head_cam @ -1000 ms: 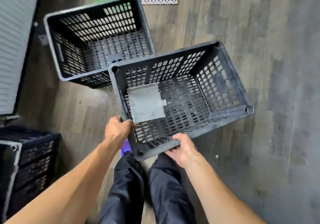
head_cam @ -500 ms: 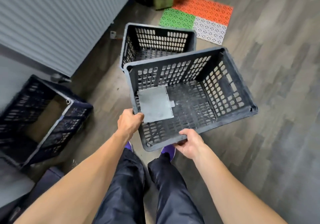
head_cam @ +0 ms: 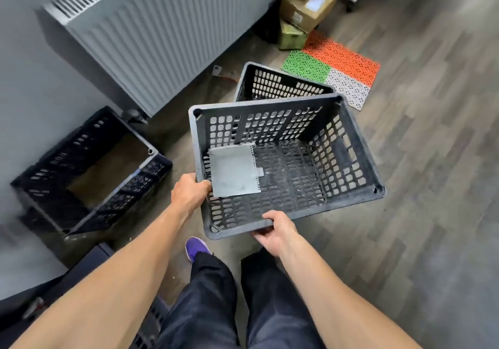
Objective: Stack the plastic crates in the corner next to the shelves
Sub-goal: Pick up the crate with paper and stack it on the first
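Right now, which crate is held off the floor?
The nearest crate, with the grey panel inside, gripped at its rim by left hand and right hand. The crate behind it and the dark crate beside the radiator sit on the floor.

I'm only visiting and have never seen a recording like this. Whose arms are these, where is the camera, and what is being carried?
No machine here: a person wears one camera on the head, looking down at their own arms. The left hand and right hand grip the rim of a grey perforated plastic crate, held above the wood-patterned floor; a flat grey sheet lies inside. A similar black crate stands on the floor behind it, and another dark crate sits near the white ribbed radiator.
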